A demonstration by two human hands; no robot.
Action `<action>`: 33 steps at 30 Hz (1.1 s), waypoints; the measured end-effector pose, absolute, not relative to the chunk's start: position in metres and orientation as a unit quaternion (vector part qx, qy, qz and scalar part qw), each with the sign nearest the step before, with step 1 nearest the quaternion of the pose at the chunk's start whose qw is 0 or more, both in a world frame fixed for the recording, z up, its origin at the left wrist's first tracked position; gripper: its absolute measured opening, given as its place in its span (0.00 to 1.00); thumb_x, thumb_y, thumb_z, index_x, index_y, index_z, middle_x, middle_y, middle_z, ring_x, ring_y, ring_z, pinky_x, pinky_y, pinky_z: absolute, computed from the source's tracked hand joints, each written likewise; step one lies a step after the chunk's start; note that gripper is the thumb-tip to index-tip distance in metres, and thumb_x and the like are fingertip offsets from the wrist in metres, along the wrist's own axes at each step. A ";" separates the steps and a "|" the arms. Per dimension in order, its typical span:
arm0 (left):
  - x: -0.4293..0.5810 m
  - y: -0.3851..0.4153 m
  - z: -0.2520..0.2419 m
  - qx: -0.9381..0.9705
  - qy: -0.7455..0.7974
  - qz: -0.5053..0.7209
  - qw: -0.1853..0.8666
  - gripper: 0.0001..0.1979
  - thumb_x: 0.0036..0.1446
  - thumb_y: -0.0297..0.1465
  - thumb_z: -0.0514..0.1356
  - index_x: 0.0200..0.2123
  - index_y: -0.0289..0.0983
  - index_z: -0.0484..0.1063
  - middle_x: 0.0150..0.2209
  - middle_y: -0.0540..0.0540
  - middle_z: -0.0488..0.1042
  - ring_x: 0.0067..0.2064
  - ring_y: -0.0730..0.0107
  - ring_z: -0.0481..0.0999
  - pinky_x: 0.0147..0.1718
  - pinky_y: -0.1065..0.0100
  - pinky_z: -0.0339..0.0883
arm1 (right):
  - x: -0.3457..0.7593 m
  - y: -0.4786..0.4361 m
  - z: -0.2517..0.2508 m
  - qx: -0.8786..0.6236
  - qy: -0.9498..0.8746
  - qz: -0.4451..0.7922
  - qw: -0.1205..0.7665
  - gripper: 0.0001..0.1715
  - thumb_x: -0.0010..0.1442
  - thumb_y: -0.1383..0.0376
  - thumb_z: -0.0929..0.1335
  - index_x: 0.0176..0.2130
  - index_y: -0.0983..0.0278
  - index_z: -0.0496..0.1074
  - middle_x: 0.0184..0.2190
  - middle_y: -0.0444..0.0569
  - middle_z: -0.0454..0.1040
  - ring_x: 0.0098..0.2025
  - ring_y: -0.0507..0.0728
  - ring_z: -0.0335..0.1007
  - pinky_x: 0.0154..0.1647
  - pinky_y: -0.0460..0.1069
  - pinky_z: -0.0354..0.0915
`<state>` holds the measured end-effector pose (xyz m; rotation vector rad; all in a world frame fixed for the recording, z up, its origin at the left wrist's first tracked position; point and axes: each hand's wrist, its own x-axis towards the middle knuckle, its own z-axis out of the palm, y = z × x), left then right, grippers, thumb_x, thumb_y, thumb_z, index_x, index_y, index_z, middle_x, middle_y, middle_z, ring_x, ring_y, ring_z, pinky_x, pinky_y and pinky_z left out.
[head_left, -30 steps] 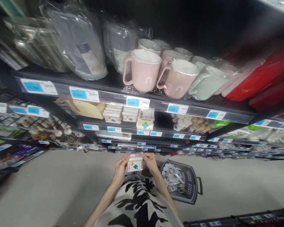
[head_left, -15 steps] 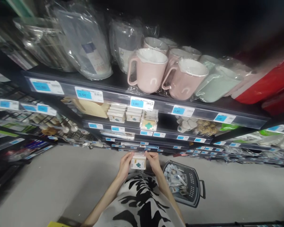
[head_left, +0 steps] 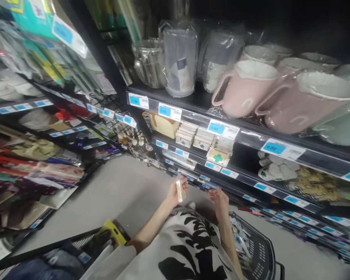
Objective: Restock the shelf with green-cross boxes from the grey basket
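My left hand (head_left: 174, 192) is closed around a small flat clear box (head_left: 179, 190), turned edge-on, with a pale striped side showing. What fills the box is too small to make out. To the right, my right hand (head_left: 221, 200) is apart from the box, its fingers loosely bent and spread, with nothing visible in them. On the low shelf ahead stand similar small white boxes (head_left: 186, 134) in stacks, and beside them a pack (head_left: 218, 156) with a green clover label.
Pink pitchers (head_left: 247, 87) and clear wrapped jugs (head_left: 181, 64) fill the upper shelf. A dark shopping basket (head_left: 258, 245) stands on the floor at my right. Behind my left arm is a yellow object (head_left: 115, 231). More racks (head_left: 46, 167) line the left side.
My right hand has let go of the box and moved away to the right. My left hand alone holds it, now turned edge-on. The view has swung left.
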<state>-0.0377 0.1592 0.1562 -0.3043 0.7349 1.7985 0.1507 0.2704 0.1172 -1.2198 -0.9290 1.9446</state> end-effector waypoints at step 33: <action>-0.022 0.159 0.147 0.299 0.625 0.656 0.299 0.12 0.62 0.42 0.63 0.36 0.40 0.79 0.41 0.43 0.80 0.45 0.60 0.78 0.49 0.62 0.68 | 0.141 0.251 0.136 -0.358 -0.661 0.555 0.357 0.09 0.52 0.59 0.77 0.35 0.59 0.81 0.36 0.51 0.83 0.40 0.62 0.76 0.48 0.58 0.71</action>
